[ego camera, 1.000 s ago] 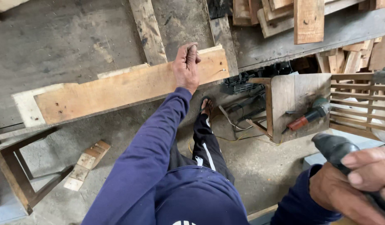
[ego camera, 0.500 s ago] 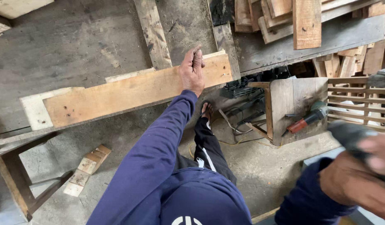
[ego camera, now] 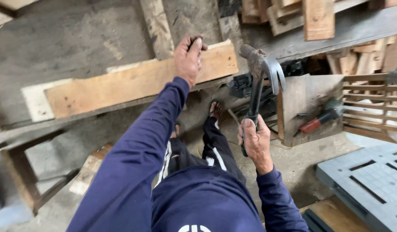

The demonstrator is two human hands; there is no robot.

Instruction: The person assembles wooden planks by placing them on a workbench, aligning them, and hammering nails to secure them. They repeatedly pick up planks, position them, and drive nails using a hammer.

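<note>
A long light wooden plank (ego camera: 129, 83) lies on the grey workbench (ego camera: 69, 47). My left hand (ego camera: 187, 58) rests on the plank near its right end, fingers pinched together; a nail between them cannot be made out. My right hand (ego camera: 254, 141) grips the black handle of a claw hammer (ego camera: 261, 71), held upright to the right of the plank, its head level with the plank's end.
Stacked wood offcuts (ego camera: 314, 17) lie at the back right. A power tool with a red handle (ego camera: 319, 120) lies on the floor beside a wooden board (ego camera: 304, 96). A slatted wooden frame (ego camera: 370, 103) and a grey plastic pallet (ego camera: 370, 180) are at the right.
My right hand has swung up from the lower right edge with the hammer, now raised beside the plank. My left hand stays on the plank.
</note>
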